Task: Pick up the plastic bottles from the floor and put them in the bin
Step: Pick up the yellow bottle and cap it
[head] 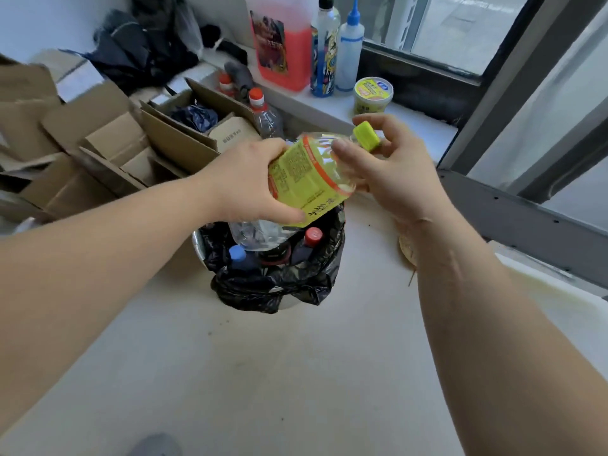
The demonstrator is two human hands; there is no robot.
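Grey floor (263, 373) lies under the bin (273, 258). Both hands hold the yellow bottle (306, 179): left hand (243, 185) wrapped round its body, right hand (388, 166) near the cap. It looks empty, light and squashy, so hold its middle.

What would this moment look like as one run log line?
left hand: grips yellow-label bottle | right hand: at its cap end | bin: below, holds bottles | step: not yet dropped
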